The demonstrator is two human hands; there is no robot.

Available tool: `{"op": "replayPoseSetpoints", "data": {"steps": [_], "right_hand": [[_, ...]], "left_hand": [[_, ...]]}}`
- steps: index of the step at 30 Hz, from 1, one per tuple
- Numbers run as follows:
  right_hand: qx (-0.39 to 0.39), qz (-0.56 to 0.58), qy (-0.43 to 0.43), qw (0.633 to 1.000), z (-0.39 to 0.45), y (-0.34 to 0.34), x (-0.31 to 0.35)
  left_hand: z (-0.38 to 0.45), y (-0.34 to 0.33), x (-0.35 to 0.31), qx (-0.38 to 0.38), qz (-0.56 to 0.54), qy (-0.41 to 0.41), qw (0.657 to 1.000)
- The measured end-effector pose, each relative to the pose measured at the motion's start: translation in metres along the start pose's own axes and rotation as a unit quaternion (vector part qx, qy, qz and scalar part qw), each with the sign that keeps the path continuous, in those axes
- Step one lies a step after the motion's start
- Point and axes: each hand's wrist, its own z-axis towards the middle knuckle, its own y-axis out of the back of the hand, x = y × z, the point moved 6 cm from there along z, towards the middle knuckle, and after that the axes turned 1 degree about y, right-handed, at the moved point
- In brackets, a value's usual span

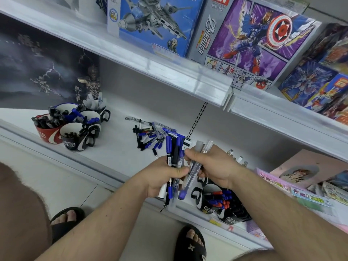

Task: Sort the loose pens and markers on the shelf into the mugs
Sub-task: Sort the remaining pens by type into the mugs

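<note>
Pens (174,159) bunched in left grip (165,178); right grip (211,166) pinches clear pens (195,166), tips hidden.

left hand (165,176) gripping, right hand (212,166) gripping

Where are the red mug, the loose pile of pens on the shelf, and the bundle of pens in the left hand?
red mug (44,133): head view, front wall.
loose pile of pens (150,137): head view, middle.
bundle of pens (174,151): head view, upper barrels above the left hand (165,176).

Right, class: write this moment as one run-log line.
left hand: holds pen bunch | right hand: holds clear pens | loose pens: on shelf | mugs: part-filled
</note>
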Motion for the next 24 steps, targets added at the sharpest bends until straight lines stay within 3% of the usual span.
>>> {"op": "replayPoseSetpoints", "data": {"steps": [3, 8, 13, 24], "right_hand": [[-0.019, -0.01, 0.03, 0.999, 0.003, -0.002, 0.005], [-0.123, -0.093, 0.094, 0.984, 0.007, -0.001, 0.015], [-0.115, -0.128, 0.182, 0.968, 0.017, -0.011, 0.022], [-0.158, -0.157, 0.229, 0.948, 0.028, -0.039, 0.064]], "left_hand": [[-0.002, 0.003, -0.005, 0.021, 0.017, -0.012, 1.0], [-0.005, 0.007, -0.009, -0.02, -0.009, -0.017, 1.0], [-0.006, 0.016, -0.015, -0.05, -0.046, -0.041, 0.997], [-0.021, 0.036, -0.053, -0.071, -0.034, -0.094, 0.992]]}}
